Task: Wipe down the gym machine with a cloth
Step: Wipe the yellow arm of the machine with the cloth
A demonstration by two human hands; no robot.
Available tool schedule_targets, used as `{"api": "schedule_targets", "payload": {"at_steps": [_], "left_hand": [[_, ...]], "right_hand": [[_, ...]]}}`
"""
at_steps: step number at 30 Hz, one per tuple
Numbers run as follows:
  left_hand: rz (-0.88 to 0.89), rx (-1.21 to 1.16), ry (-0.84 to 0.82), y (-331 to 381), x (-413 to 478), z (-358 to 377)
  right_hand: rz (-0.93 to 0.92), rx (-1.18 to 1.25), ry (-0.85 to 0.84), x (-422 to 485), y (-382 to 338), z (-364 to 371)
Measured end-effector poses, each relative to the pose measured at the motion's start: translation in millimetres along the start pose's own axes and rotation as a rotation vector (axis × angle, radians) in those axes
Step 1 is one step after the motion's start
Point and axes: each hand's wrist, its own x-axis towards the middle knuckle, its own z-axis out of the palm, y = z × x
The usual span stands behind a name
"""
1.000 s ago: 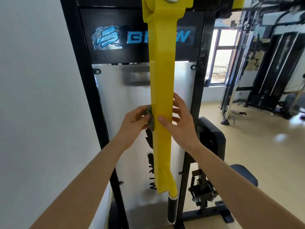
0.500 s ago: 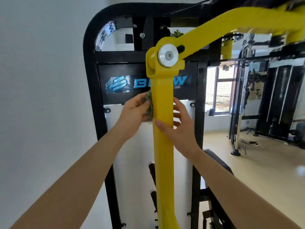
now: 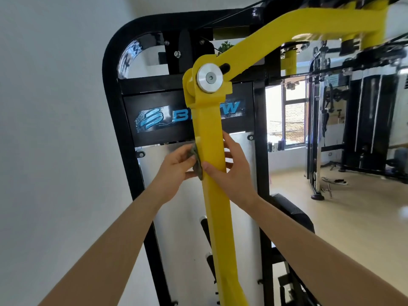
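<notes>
Looking crumpled, grey-green, cloth [image 3: 197, 161] is pinched against yellow arm [image 3: 212, 133] by left hand [image 3: 176, 166]. Arm is clasped by right hand [image 3: 234, 173], fingers [image 3: 230, 142] curled.

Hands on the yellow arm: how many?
2. The left hand presses the cloth against the left edge of the yellow arm; the right hand grips it from the right, thumb across its front. None hidden.

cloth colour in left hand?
Grey-green cloth, pressed by the left hand against the yellow arm; head view.
</notes>
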Motion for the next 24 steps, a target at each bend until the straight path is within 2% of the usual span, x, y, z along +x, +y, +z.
{"api": "schedule_targets", "payload": {"at_steps": [6,9,18,22,24], "left_hand": [[0.074,-0.126,0.202,39.2,25.9,0.3],[0.101,-0.1,0.268,39.0,18.0,7.2],[0.037,0.081,0.18,-5.5,-31.5,10.5],[0.179,0.063,0.213,23.5,-35.2,1.7],[0.229,0.024,0.157,40.4,-39.5,2.9]], "right_hand": [[0.015,0.003,-0.021,2.5,1.0,-1.3],[0.019,-0.01,-0.022,1.2,1.0,-1.9],[-0.008,-0.04,0.047,-14.2,2.3,3.3],[0.012,-0.051,0.016,-7.7,-8.6,-11.1],[-0.021,-0.101,0.062,-8.0,-18.0,-20.2]]}}
